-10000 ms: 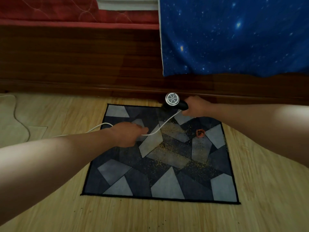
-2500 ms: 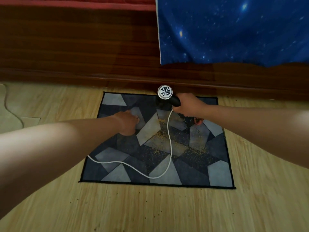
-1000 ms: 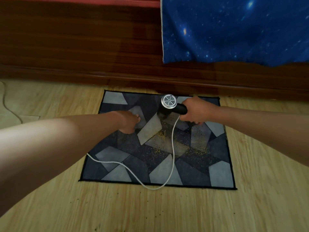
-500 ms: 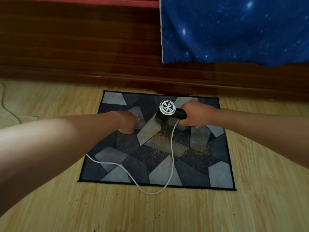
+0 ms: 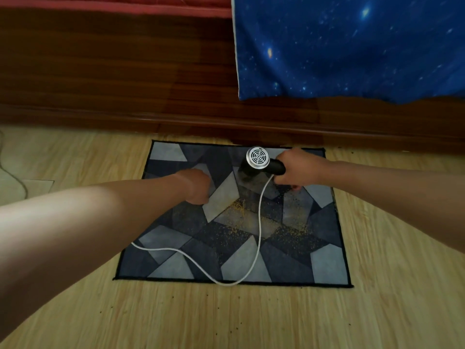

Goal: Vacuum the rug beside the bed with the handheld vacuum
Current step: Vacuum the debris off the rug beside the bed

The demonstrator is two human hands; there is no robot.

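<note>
Step in hand: vacuuming the far side of the rug. Right hand: grip wrapped round vacuum. Left hand: grip curled, resting on rug. Next, likely: nozzle through crumbs, minding cord.

A blue starry sheet hangs in the upper right; a thin cord curls at the left edge on the wood floor, dark specks along the lower frame

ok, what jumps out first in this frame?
A dark patterned rug on the wood floor, yellow crumbs scattered across its middle. Near its far edge the right hand grips a black vacuum, its white cord looping to the near edge. A starry blue blanket hangs top right.
</note>
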